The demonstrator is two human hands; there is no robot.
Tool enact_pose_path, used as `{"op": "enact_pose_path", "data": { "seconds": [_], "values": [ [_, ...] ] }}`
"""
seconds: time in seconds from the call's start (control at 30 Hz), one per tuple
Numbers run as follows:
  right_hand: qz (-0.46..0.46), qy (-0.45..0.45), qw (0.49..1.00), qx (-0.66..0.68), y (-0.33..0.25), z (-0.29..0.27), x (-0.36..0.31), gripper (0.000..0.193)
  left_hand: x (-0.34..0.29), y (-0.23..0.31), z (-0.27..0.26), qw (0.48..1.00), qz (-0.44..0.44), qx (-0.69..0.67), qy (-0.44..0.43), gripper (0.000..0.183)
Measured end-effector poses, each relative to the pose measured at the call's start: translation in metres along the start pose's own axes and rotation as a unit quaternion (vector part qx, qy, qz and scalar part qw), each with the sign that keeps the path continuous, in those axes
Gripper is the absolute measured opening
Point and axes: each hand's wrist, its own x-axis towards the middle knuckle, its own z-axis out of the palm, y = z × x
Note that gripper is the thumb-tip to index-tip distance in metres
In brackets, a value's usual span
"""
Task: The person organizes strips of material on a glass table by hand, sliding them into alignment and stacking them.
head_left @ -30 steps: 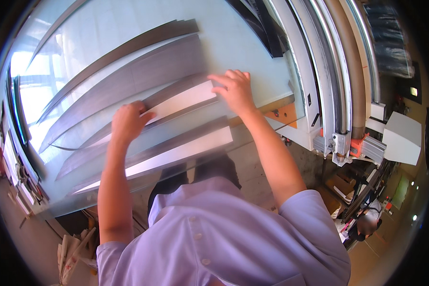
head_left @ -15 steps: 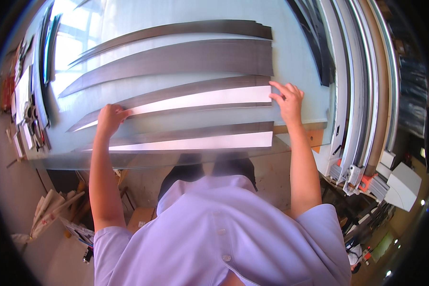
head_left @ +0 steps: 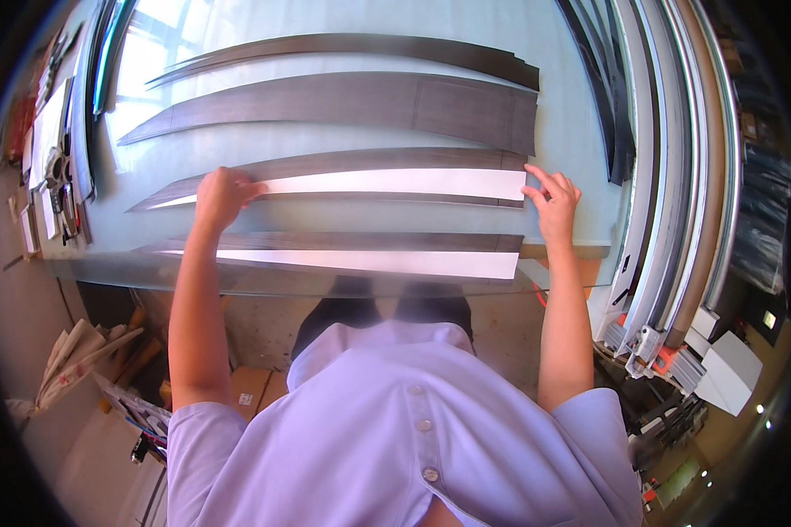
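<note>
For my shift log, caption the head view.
Left hand and right hand at a white strip bordered by dark material.

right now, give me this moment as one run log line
left hand: on upper white strip | right hand: at its right end | dark piece: along strip's long edges | lower white strip: nearer body

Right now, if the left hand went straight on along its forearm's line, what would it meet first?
Past the white-banded dark strip at its fingers, the left hand would likely cross bare tabletop, then meet the wide dark panel; hand height is hard to judge.
</note>
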Motion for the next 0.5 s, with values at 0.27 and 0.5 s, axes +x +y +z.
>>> {"op": "enact_pose_path", "data": {
  "seconds": [0.27,0.5],
  "values": [
    [0.005,-0.005,1.000,-0.020,-0.0012,0.0008,0.0007,0.039,0.0061,-0.0073,0.0022,1.000,0.003,0.012,-0.004,0.030],
    [0.004,-0.002,1.000,-0.017,-0.0028,0.0003,0.0009,0.039,0.0062,-0.0070,0.0004,1.000,0.007,0.003,-0.008,0.030]
  ]
}}
